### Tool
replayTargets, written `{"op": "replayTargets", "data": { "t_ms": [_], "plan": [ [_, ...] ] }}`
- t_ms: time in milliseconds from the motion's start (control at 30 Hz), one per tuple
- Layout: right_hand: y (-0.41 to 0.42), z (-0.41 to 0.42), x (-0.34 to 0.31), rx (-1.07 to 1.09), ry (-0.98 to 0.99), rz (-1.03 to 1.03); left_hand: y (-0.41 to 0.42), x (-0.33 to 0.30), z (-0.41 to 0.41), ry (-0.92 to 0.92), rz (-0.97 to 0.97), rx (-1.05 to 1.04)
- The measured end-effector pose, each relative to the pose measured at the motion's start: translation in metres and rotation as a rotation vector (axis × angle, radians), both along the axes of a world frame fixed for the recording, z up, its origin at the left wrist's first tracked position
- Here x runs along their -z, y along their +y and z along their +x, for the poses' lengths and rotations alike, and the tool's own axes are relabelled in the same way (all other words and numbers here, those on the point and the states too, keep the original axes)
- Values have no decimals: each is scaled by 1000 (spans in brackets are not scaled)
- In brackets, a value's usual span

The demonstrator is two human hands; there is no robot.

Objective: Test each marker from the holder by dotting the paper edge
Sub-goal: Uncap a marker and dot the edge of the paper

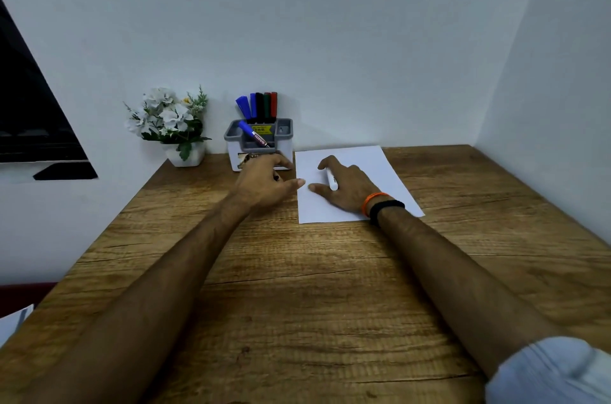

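One white-barrelled marker (331, 181) is gripped in the right hand (344, 187), long axis running away across the white paper sheet (390, 185), while the left hand (264, 182), fingers loosely spread and seemingly empty, is held beside the sheet's left edge.

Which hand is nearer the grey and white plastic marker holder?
Left. The left hand is right in front of the grey and white plastic marker holder, overlapping its lower front in the image. The right hand is off to its right, over the white paper sheet.
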State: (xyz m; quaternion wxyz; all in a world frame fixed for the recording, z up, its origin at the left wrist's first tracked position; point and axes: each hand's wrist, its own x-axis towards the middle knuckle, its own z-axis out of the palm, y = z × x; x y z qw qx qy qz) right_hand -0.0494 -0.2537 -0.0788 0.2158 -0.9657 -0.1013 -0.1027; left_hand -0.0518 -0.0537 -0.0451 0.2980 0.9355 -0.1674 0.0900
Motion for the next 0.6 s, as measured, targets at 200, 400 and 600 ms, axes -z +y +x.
{"op": "replayTargets", "data": {
  "t_ms": [200, 400, 600],
  "plan": [
    [-1, -34, -7, -65, 34, -83, -3, 2, 0, 24, 78, -20],
    [-9, -78, -12, -154, 41, -79, -5, 3, -19, 113, 341, -5],
    [-4, -83, -22, -119, 16, -7, -3, -3, -53, 93, 440, -34]
  ]
}}
